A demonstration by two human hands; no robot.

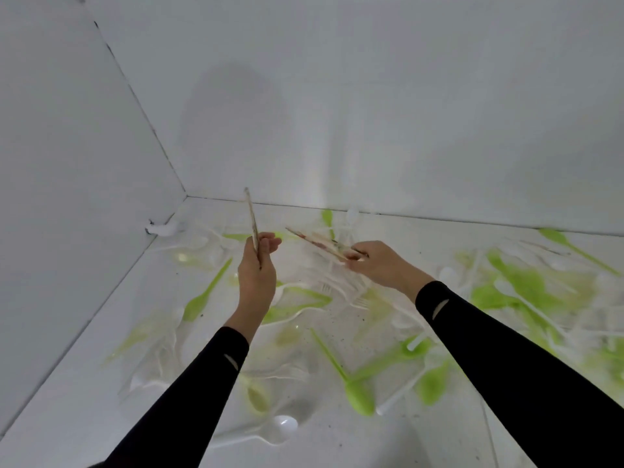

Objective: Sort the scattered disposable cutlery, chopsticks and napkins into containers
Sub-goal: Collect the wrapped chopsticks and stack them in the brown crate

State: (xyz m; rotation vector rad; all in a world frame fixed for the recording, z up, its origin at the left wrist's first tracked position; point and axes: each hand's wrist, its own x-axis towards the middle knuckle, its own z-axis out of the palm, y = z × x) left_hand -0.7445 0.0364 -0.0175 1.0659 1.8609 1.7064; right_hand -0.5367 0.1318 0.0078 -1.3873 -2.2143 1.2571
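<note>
Here our left hand grips a thin brown wooden chopstick upright while our right hand pinches slanted wooden chopsticks, probably to bundle them.

White surface strewn: green cutlery, white cutlery.
</note>
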